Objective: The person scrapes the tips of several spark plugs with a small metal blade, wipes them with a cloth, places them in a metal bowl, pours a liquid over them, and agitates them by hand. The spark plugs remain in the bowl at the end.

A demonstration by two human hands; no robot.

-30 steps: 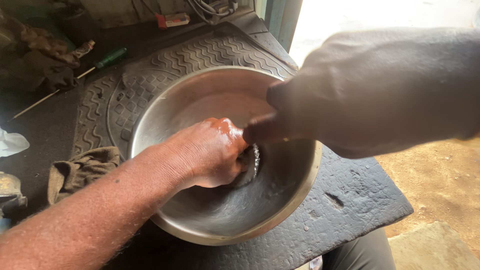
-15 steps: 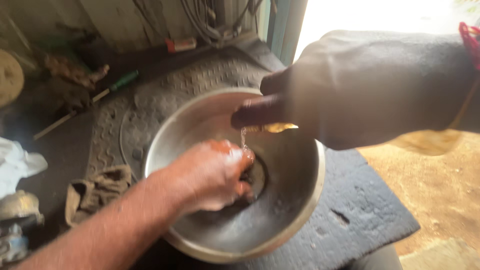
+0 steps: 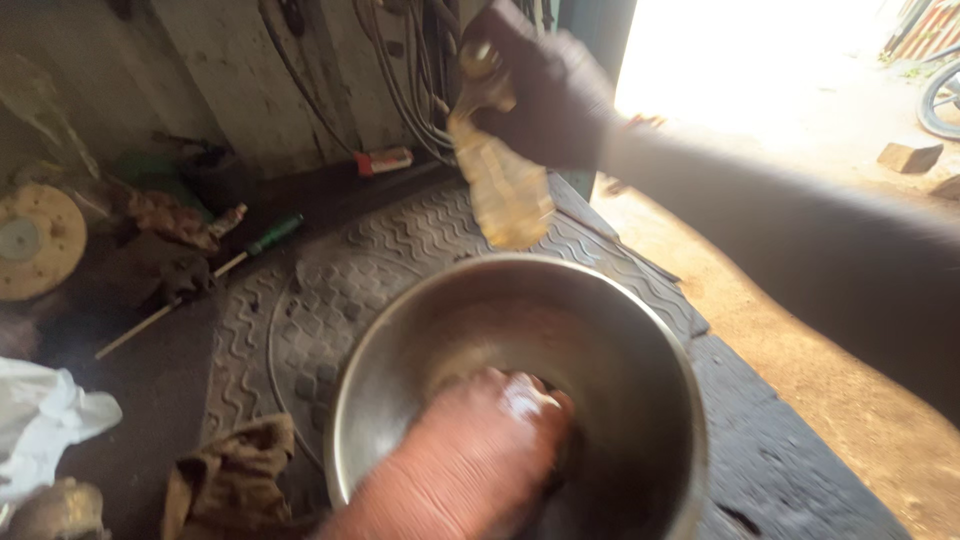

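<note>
One steel bowl [image 3: 640,400] sits on one ribbed rubber mat [image 3: 330,300]. The left hand [image 3: 480,450] is clenched deep inside the bowl; what it grips cannot be told. Above the bowl's far rim, the right hand [image 3: 545,85] grasps one yellowish bottle [image 3: 505,185], its long axis tilted, base pointing down toward the bowl

Strong daylight floods in from the doorway top right, blown out to white w/ no detail. Interior stays dim, esp. the left wall and floor. Steel bowl [image 3: 520,390] catches soft glare on its rim. Motion blur smears both hands and the raised bottle [image 3: 505,185]; overall soft focus.
</note>
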